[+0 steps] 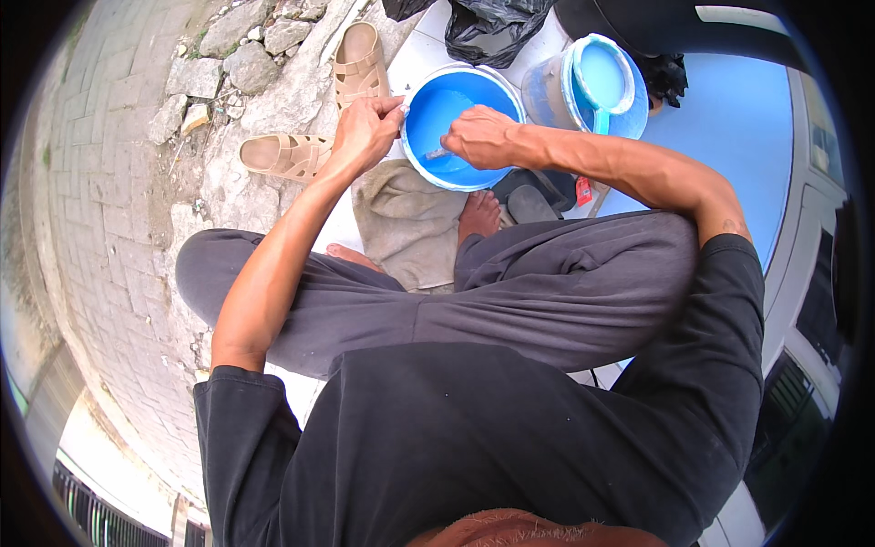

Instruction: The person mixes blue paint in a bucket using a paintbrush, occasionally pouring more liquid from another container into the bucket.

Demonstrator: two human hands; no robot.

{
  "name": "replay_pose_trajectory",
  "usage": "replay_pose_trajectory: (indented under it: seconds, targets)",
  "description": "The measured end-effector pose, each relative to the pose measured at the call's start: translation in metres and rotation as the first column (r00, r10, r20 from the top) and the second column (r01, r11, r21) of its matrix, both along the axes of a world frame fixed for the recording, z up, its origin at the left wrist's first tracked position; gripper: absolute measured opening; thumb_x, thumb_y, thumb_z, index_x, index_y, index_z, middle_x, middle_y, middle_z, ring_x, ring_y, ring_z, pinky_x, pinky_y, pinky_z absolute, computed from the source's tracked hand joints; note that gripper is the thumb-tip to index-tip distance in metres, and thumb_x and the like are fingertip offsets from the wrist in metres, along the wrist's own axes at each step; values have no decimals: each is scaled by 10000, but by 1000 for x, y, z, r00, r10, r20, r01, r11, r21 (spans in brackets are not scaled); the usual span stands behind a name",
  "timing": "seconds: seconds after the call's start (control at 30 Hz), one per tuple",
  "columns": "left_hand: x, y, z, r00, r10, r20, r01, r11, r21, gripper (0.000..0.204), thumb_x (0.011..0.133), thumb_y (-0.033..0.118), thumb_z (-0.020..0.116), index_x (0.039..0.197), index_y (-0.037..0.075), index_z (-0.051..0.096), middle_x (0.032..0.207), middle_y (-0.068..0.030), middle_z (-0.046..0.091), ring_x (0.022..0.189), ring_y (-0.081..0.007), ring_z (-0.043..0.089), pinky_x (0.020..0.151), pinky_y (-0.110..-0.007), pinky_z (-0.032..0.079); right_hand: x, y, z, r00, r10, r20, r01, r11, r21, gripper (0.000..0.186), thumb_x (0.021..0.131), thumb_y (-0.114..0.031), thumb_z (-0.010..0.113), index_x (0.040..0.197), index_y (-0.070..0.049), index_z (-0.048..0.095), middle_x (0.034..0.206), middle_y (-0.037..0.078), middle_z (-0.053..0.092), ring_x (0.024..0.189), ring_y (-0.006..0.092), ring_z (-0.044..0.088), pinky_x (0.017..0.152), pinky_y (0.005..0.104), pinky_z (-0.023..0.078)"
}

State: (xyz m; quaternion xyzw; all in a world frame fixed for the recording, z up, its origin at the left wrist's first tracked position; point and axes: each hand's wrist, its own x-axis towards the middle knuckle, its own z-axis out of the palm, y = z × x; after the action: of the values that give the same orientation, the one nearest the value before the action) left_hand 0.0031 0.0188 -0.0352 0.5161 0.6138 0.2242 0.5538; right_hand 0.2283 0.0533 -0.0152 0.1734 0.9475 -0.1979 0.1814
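Now the right hand [481, 139] is curling tight around a grey stick [437, 154] over the blue bucket [499, 96], near a bare foot [479, 214]. The left hand [367, 135] is pinching its rim, probably the best hold; the bucket is likely feeling heavy, hard, slippery.

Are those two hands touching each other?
Apart: the head view shows the inside of the blue bucket in the gap between the left hand and right hand.
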Motion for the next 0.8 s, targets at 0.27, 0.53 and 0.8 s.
replay_pose_trajectory:
  seconds: [0.27,0.53,0.8]
  targets:
    - [1,0,1,1000,16,15,-16,1000,-20,328,972,149,604,1220,-58,661,902,-109,732,754,-117,665,711,-279,553,3,26,-3,997,-59,-60,70,975,209,157,831,-115,580,809,-16,700,779,197,693,781,344,709,672,437,560]
    - [0,0,4,1000,8,2,-8,1000,-8,336,970,170,608,1210,-58,667,881,-101,728,734,-113,658,703,-278,551,-7,30,28,991,-124,-42,130,965,226,152,814,-90,578,852,13,684,754,193,689,732,355,698,669,442,550]
    - [1,0,2,999,16,33,-16,1000,-5,332,962,186,597,1209,-21,678,856,-107,731,734,-127,675,706,-285,542,-11,28,4,996,-33,-86,54,967,251,159,834,-85,563,878,47,640,748,203,679,704,335,697,596,411,545]
